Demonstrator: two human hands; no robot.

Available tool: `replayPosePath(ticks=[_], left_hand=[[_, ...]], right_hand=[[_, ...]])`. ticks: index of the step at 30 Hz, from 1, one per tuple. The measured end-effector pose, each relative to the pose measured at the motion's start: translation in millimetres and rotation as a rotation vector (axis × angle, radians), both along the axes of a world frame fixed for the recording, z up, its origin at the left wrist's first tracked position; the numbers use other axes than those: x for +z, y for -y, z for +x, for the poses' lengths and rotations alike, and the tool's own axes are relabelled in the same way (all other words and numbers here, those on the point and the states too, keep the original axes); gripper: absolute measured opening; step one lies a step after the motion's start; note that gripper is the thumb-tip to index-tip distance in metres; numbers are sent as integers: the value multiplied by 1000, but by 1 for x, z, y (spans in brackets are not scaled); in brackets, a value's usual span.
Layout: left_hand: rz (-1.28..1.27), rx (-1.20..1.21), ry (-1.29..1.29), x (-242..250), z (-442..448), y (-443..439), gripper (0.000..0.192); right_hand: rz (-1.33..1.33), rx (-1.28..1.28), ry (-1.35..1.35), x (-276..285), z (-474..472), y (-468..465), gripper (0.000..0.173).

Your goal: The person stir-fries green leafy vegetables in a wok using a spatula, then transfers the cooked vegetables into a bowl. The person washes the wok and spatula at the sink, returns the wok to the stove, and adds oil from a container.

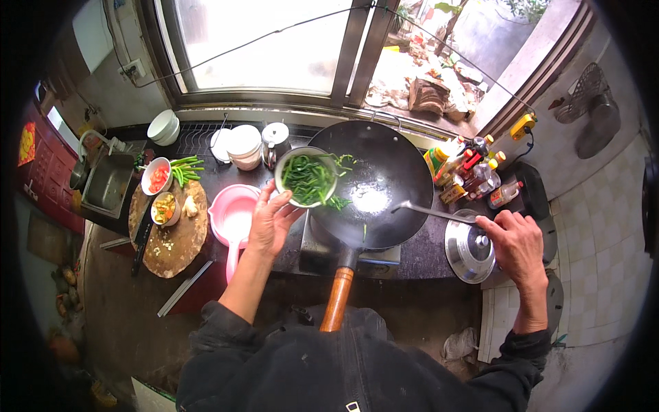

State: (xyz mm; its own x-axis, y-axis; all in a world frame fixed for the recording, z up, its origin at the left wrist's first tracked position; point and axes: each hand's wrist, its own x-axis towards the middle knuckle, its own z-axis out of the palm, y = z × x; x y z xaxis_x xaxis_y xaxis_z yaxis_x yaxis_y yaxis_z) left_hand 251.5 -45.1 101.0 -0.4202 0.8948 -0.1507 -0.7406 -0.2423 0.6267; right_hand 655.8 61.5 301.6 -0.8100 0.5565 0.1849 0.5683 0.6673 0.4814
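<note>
My left hand [273, 221] grips a white bowl [278, 177] full of chopped green leafy vegetables [308, 177], held over the left rim of a black wok [396, 154]. Some greens hang past the bowl's right edge above the wok. A small green piece lies low on the wok's inner wall, and light glares off its bottom. In my right hand [515, 247] is the handle of a metal cooking utensil [437, 209], whose curved end is inside the wok. The wok's wooden handle [337, 298] points toward me; a stove [381, 261] sits beneath.
Left, a round wooden chopping board [175, 257] bears a cleaver [141, 239], ginger [190, 207], green stalks [186, 169] and bowls of cut food. A pink ladle [219, 226] sits beside it. Right are several seasoning bottles [476, 170] and a metal lid [468, 260]. A window [262, 46] is behind.
</note>
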Motion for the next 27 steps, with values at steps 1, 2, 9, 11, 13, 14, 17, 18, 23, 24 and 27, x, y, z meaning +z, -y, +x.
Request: replayPosePath(ticks=[1,2,9,11,13,14,17,18,23,24,27], left_hand=[[8,3,-29,-1,-2,8,52],[-2,8,-35,-2,-4,15,51],[29,107,37,-5,-12,37,53],[20,148,40,-4,-17,52,50],[16,189,9,-4,-21,61,48],[31,179,18,-4,-20,62,48],[19,203,12,-2,-18,63,47],[27,200,21,-2,-16,64,47],[29,204,35,-5,-15,70,52],[15,212,50,-7,-16,72,53],[28,215,42,-14,-16,81,53]], right_hand=[[-18,42,20,5,-6,1,36],[-30,74,50,8,-12,2,36],[-90,103,-88,-59,-85,-57,35],[-67,-14,-78,-62,-89,-72,32],[-87,-144,-151,-57,-100,-84,31],[-53,-169,-140,-53,-110,-88,27],[-7,3,-78,-50,-138,-89,24],[-17,90,-86,-52,-140,-85,24],[-229,9,-135,-54,-106,-106,31],[-257,-115,-116,-50,-92,-117,28],[-406,-395,-35,-28,-58,-161,21]])
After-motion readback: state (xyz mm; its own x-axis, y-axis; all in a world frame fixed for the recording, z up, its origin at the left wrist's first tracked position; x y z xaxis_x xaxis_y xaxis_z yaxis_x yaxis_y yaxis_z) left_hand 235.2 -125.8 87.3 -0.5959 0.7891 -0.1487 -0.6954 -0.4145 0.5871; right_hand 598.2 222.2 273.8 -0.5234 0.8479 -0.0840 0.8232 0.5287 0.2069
